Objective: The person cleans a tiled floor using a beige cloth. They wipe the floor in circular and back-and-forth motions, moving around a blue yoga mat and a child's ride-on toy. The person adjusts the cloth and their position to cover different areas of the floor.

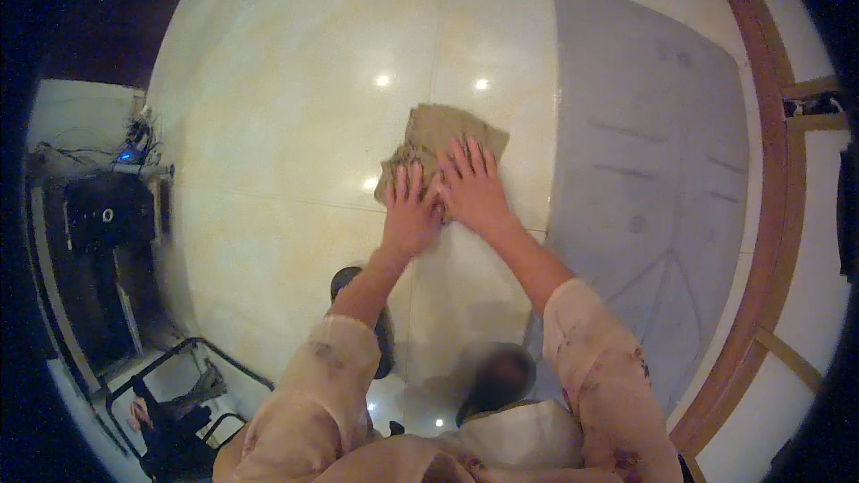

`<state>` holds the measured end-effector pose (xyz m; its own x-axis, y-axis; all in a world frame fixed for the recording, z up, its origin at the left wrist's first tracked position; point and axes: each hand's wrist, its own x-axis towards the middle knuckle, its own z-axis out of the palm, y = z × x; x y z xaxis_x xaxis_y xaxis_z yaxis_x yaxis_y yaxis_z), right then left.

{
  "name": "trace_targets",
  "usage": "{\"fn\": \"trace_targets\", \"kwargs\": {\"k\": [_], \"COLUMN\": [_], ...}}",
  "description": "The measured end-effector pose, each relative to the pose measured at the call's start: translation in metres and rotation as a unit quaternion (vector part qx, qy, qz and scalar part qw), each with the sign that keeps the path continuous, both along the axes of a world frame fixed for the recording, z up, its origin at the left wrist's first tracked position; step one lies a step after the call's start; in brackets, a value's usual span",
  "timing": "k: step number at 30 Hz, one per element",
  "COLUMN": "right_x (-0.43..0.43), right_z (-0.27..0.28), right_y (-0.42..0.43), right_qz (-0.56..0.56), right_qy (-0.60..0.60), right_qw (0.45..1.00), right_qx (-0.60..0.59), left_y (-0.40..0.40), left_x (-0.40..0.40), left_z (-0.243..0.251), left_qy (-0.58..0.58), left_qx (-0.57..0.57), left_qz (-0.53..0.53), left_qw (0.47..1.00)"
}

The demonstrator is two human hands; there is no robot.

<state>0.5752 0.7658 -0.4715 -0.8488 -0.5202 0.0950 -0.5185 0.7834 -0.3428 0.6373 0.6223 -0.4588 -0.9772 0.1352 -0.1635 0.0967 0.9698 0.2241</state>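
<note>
A brown cloth (pixel 456 126) lies crumpled on the glossy cream tile floor (pixel 288 114). My right hand (pixel 473 184) rests palm down across its right half, fingers spread. Beside it, my left hand (pixel 411 204) lies on the cloth's lower left part, also palm down with the fingers apart. The two hands nearly meet at the thumbs, where the fabric is bunched into folds. Whatever is under the palms is hidden.
To the right a grey mat (pixel 644 147) with faint lines covers the floor, bounded by a brown border strip (pixel 775 215). At left stands a dark cabinet (pixel 107 215) with cables (pixel 87 147) on top. A black metal frame (pixel 194 342) holds dark fabric. My shoes (pixel 500 376) are below.
</note>
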Motion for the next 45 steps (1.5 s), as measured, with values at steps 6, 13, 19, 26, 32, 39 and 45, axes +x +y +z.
{"fn": "trace_targets", "kwargs": {"k": [6,13,19,26,32,39,45], "right_x": [0.144,0.152,-0.014,-0.123,0.012,0.136,0.129], "right_z": [0.025,0.023,0.011,0.005,0.011,0.039,0.042], "right_y": [0.082,0.096,0.073,0.045,0.056,0.048,0.04], "right_qz": [-0.015,-0.052,-0.112,-0.114,-0.03,0.091,0.101], "right_qy": [-0.143,-0.12,-0.019,-0.002,-0.052,-0.199,-0.215], "right_qw": [0.99,0.987,0.993,0.993,0.997,0.974,0.964], "right_qx": [0.0,0.089,0.018,0.039,0.046,0.058,0.122], "left_y": [0.035,0.054,0.064,0.047,0.021,-0.034,-0.025], "left_x": [0.106,0.083,-0.054,-0.145,-0.032,0.058,0.076], "left_z": [0.008,0.011,-0.004,-0.016,0.007,0.035,0.008], "left_qy": [-0.055,-0.098,0.026,0.098,-0.021,-0.117,-0.128], "left_qx": [0.043,0.108,0.037,0.022,-0.009,0.0,0.041], "left_qz": [-0.217,-0.276,-0.177,-0.103,-0.221,-0.404,-0.373], "left_qw": [0.974,0.95,0.983,0.99,0.975,0.907,0.918]}}
